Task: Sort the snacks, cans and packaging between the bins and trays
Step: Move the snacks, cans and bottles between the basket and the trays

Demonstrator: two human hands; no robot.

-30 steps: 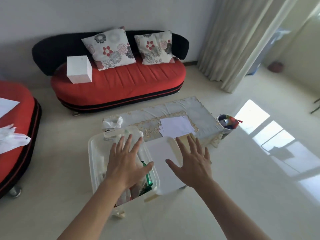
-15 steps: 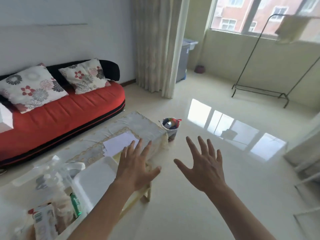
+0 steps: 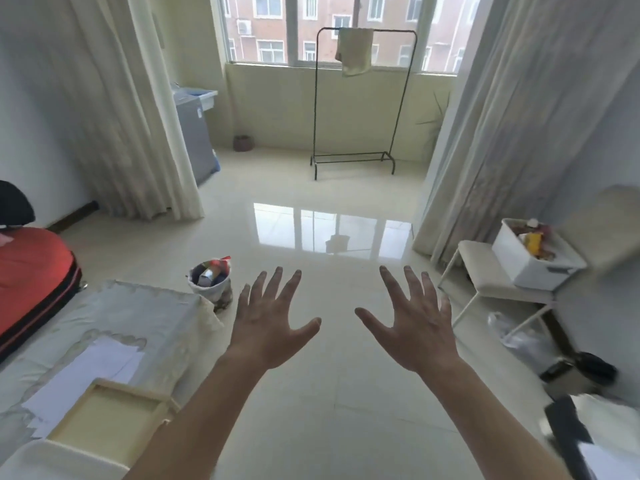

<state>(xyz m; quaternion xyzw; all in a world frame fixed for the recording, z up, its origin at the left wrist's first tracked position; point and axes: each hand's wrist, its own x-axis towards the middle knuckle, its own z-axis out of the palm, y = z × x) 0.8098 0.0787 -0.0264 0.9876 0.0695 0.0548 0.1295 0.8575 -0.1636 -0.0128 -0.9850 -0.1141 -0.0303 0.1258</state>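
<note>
The white bin (image 3: pixel 516 259) holding snacks sits on a stool (image 3: pixel 479 268) at 3 o'clock. A small waste basket (image 3: pixel 212 292) of packaging stands at 8 o'clock, and a wooden tray (image 3: pixel 104 417) lies at 7. The left hand (image 3: pixel 266 327) and right hand (image 3: pixel 415 329) hover with fingers spread straight, grasping nothing.

floor (image 3: pixel 311 393): glossy cream tile | window (image 3: pixel 311 27): daylight | clothes rack (image 3: pixel 360 102) | red sofa (image 3: pixel 31 271) left | curtains (image 3: pixel 114 109)

Bright window (image 3: pixel 322 27) daylight, floor (image 3: pixel 332 233) glare, edges perhaps motion-blurred.
</note>
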